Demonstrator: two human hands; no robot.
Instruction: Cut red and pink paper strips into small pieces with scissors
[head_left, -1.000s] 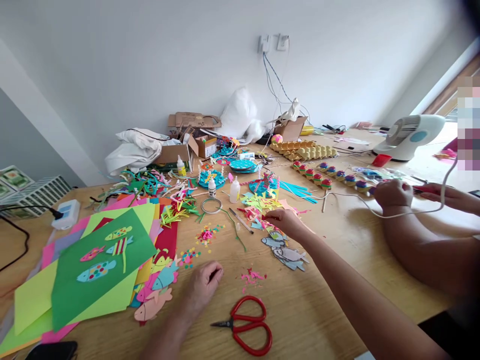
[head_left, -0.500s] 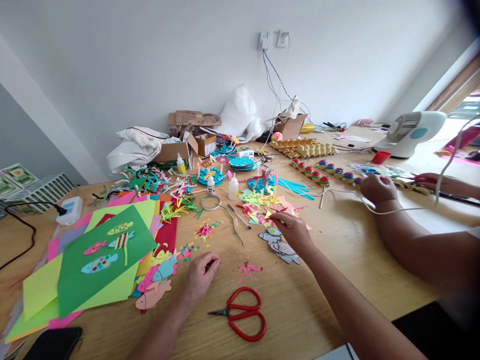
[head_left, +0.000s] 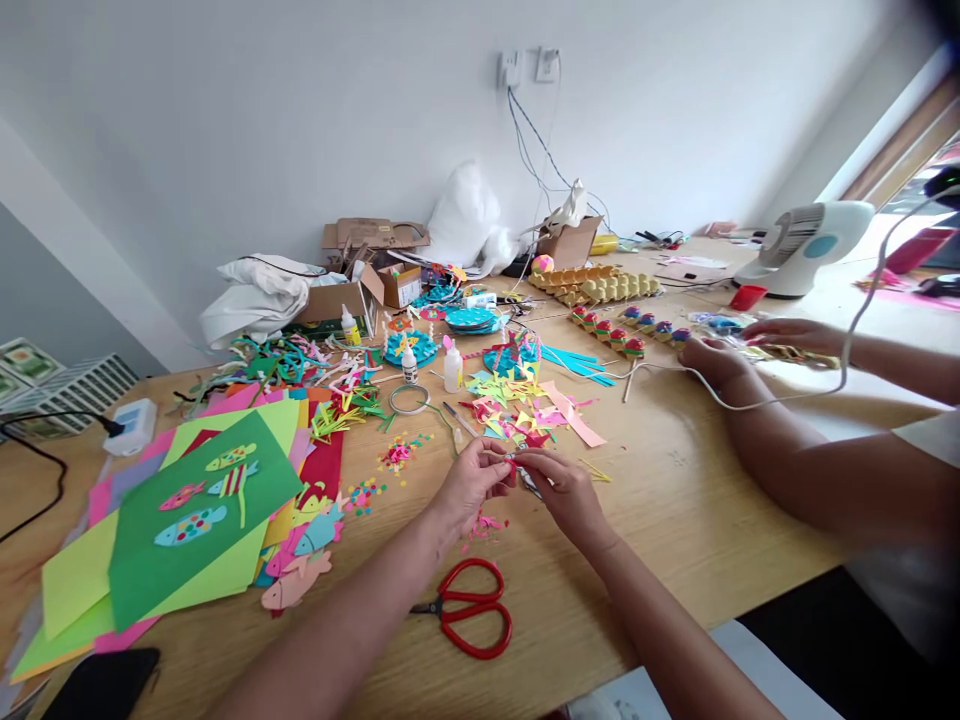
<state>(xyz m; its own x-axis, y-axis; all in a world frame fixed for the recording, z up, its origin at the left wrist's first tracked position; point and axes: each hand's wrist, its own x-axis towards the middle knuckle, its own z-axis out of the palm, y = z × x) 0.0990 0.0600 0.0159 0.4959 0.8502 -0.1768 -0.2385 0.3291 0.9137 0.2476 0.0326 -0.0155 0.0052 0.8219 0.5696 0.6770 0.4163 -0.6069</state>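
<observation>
My left hand (head_left: pixel 474 482) and my right hand (head_left: pixel 561 490) meet over the middle of the table, fingertips pinched together. Between them is a small red paper scrap (head_left: pixel 513 470), mostly covered by the fingers. Grey paper fish (head_left: pixel 529 482) lie partly hidden beneath my right hand. Just below my left hand are tiny pink paper bits (head_left: pixel 486 524). Red-handled scissors (head_left: pixel 474 606) rest on the table in front of my forearms. Beyond my hands spreads a heap of yellow, pink and red paper scraps (head_left: pixel 517 405).
Coloured paper sheets (head_left: pixel 277 470) with glued fish and cut-out fish (head_left: pixel 296 580) lie at left. Glue bottles (head_left: pixel 453 368), a tape ring (head_left: pixel 409 400) and egg cartons (head_left: pixel 615 285) stand farther back. At right, a co-worker's arms (head_left: pixel 787 430) reach in near a white cable and a fan (head_left: pixel 802 250).
My right hand has come back from the scrap heap toward me. My left hand has lifted off the table and moved right to meet it at a red scrap. The view has shifted slightly.
</observation>
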